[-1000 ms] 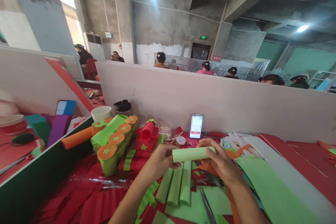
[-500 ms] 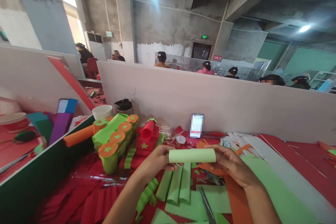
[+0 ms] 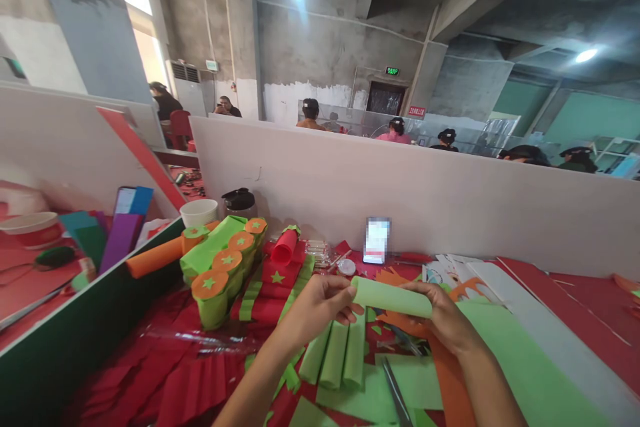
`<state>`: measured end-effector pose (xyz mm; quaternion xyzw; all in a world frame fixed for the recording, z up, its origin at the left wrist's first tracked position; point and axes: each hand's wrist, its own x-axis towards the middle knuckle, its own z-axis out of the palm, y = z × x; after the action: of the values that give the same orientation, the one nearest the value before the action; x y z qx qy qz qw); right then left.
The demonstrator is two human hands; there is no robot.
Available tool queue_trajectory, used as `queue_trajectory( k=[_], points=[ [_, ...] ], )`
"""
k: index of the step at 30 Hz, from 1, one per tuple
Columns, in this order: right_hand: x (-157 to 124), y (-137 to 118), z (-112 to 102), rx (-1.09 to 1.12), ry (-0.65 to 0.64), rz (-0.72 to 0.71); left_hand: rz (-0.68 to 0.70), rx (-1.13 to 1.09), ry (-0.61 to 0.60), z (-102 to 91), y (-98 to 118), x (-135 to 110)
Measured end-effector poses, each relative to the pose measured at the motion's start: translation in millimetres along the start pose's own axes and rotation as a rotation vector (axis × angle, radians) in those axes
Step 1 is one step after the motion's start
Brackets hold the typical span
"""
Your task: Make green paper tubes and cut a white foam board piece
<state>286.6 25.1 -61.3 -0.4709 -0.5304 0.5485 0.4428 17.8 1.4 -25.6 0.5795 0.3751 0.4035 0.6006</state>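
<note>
A light green paper tube (image 3: 393, 297) is held up in the air between my two hands, its right end slightly lower. My left hand (image 3: 333, 303) pinches the left end between thumb and fingers. Around the right end my right hand (image 3: 443, 313) has its fingers closed. Below them, 3 similar green paper tubes (image 3: 335, 353) lie side by side over flat green paper sheets (image 3: 360, 400). A pair of scissors (image 3: 395, 390) rests on those sheets, its handles cut off by the frame's lower edge.
Orange-topped green paper pieces with stars (image 3: 210, 283) stand at left, near a white cup (image 3: 199, 212) and a lidded bottle (image 3: 239, 201). A phone (image 3: 376, 240) leans against the white partition (image 3: 310, 167). Red folded paper (image 3: 200, 380) covers the lower left; large green sheets (image 3: 520, 347) lie right.
The paper tube has shifted right and tilted, with its right end dropping. My left hand has moved right along with it, and my right hand has turned slightly.
</note>
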Motion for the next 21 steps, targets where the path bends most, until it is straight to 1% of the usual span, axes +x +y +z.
queue_trajectory(
  k=[4, 6, 11, 15, 18, 21],
  points=[
    [2.0, 9.2, -6.0, 0.088, 0.011, 0.000, 0.061, -0.018, -0.067, 4.5, 13.4, -6.7],
    [1.8, 10.1, -6.9, 0.113, 0.023, 0.003, 0.065, -0.014, -0.085, 5.8, 17.4, -9.5],
    [0.9, 8.5, -7.5, 0.142, -0.004, 0.012, 0.046, -0.052, -0.122, 5.7, 21.6, -14.1],
    [0.7, 9.4, -6.9, 0.088, 0.025, -0.033, 0.048, -0.032, -0.112, 5.4, 24.7, -15.1],
    [-0.1, 7.6, -5.5, 0.017, 0.004, -0.041, 0.057, 0.046, -0.105, 4.9, 23.6, -13.9],
    [-1.6, 1.5, -3.7, -0.046, -0.030, -0.056, 0.033, 0.092, -0.097, 3.2, 17.8, -11.4]
  ],
)
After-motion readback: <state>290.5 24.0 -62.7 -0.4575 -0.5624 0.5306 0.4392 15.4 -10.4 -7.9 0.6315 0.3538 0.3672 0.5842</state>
